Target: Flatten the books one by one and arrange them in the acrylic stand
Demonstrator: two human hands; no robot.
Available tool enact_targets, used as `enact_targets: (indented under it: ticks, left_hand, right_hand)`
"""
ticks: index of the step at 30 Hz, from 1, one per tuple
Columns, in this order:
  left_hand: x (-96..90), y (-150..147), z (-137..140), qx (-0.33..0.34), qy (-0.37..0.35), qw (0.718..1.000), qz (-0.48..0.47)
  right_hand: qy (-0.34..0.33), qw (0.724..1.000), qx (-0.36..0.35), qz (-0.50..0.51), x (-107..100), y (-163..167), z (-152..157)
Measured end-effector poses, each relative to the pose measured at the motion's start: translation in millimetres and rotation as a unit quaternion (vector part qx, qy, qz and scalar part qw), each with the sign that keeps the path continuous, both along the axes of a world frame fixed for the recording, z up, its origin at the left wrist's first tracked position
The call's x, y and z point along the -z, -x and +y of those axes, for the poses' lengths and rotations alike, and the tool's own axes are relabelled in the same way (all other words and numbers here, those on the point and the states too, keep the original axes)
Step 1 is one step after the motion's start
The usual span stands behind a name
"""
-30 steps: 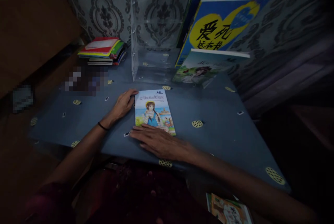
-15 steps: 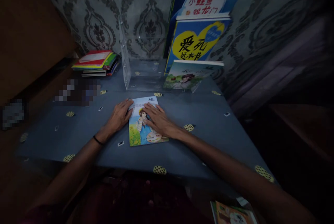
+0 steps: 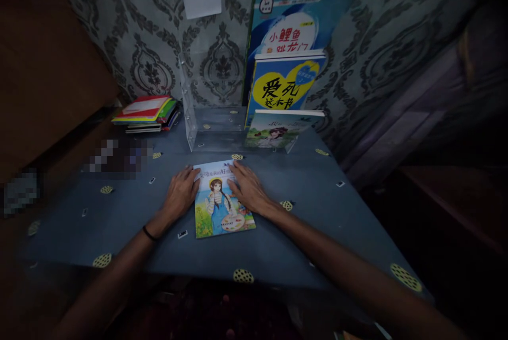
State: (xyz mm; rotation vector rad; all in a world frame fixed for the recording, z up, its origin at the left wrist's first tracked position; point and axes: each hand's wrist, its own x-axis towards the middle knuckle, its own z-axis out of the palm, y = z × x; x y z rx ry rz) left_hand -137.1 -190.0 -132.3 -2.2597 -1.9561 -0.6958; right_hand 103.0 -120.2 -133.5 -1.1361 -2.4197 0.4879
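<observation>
A thin paperback book (image 3: 216, 218) lies flat on the blue tablecloth in front of me; its cover shows a girl in a yellow hat and blue overalls. My left hand (image 3: 183, 189) rests at the book's upper left edge, fingers stretched out and fingertips touching its side. At the upper right edge lies my right hand (image 3: 248, 187), its fingers extended and thumb on the cover. Neither hand is wrapped round the book. Whether any fingertip reaches under its edge, I cannot tell.
Behind the book stands a clear acrylic rack (image 3: 189, 123). Its right side holds several upright books, among them a blue and yellow one (image 3: 278, 83). A pile of books (image 3: 145, 112) lies at the back left. The patterned tablecloth (image 3: 317, 213) covers the table up to the wall.
My right hand has slid off the middle of the cover to the right edge, uncovering the picture and title. My left hand stays at the left edge. The view has tilted up.
</observation>
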Motion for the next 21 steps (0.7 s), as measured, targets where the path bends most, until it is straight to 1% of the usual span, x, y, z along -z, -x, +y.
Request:
enact_targets:
  ticks: [3,6,8,9,11,12,13,14,16,19,21]
  left_hand:
    - [3.7,2.4,4.2,0.008,0.012,1.000,-0.009]
    - [0.4,14.6,18.1,0.046,0.036,0.998,-0.012]
    - [-8.9,23.5,30.5,0.083,0.072,0.994,0.000]
    - [-15.2,26.1,36.3,0.100,0.095,0.990,0.011]
    - [-28.9,24.2,45.0,0.114,0.131,0.984,0.044]
    - [-35.0,19.3,47.0,0.111,0.137,0.982,0.065]
    - [-39.7,12.1,47.3,0.108,0.132,0.981,0.088]
    - [-42.8,3.0,45.8,0.106,0.119,0.982,0.106]
    - [-43.5,-16.8,38.6,0.117,0.084,0.982,0.120]
    - [-35.2,-39.8,23.7,0.170,0.043,0.981,0.082]
    - [-29.3,-47.3,15.9,0.202,0.022,0.978,0.049]
  right_hand:
    - [-0.001,0.999,0.002,0.046,-3.3,-4.3,-9.6]
    - [0.006,0.995,0.013,0.097,-9.5,-9.2,-29.0]
    - [0.026,0.990,0.010,0.135,-13.7,-11.7,-46.5]
    - [0.038,0.987,-0.004,0.154,-15.5,-12.5,-55.2]
    - [0.056,0.980,-0.054,0.185,-18.4,-13.0,-68.5]
    - [0.060,0.975,-0.076,0.199,-19.6,-13.3,-71.5]
    - [0.064,0.972,-0.086,0.211,-20.7,-14.0,-71.6]
    - [0.069,0.969,-0.081,0.223,-21.6,-15.5,-68.6]
    - [0.093,0.965,-0.039,0.242,-22.7,-21.2,-54.8]
    - [0.126,0.960,0.017,0.251,-21.3,-33.9,-25.9]
    - [0.134,0.958,0.026,0.254,-18.9,-40.5,-10.3]
